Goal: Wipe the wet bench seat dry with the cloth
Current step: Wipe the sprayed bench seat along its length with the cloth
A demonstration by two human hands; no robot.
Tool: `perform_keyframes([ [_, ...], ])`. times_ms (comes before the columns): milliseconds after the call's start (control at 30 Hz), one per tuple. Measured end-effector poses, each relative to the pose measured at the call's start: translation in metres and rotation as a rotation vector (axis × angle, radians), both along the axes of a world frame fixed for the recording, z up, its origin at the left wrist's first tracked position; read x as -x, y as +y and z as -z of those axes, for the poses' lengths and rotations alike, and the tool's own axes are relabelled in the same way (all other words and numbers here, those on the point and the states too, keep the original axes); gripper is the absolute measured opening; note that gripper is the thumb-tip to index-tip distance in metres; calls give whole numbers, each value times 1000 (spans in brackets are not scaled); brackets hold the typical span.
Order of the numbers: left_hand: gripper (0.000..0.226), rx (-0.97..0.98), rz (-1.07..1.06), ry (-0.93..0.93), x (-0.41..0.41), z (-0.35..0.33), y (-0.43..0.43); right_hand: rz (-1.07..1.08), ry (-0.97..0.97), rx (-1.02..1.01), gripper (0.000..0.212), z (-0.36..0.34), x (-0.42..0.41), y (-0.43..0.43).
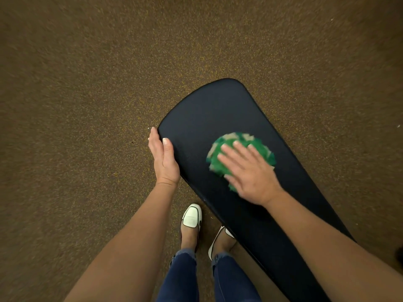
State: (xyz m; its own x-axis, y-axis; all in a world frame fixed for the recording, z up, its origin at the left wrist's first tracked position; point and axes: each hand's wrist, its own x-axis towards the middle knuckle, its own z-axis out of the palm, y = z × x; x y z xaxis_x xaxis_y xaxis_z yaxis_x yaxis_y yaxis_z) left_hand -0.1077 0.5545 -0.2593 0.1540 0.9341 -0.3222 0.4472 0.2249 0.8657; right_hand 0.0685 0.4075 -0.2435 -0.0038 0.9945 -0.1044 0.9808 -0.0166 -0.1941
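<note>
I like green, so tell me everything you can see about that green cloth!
The cloth is green with pale patches, looks soft, and is bunched into a round wad, slightly blurred. It lies on the dark bench seat. The right hand presses on it with straight fingers, covering its near side.

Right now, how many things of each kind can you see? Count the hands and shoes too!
hands: 2 (left hand, right hand)
cloth: 1
bench seat: 1
shoes: 2
total: 6
</note>
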Motion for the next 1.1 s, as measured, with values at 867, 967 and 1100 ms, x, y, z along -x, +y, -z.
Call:
perform_keyframes([
  [867, 67, 43, -16, -83, 4, -3, 4, -769, 61, 34, 44, 3, 6, 19],
  [967, 66, 44, -35, -91, 2, -1, 4, -476, 38, -5, 49, 6, 11, 58],
  [1100, 67, 52, -63, -127, 2, 1, 3, -63, 61, -34, 50, 3, 52, 66],
])
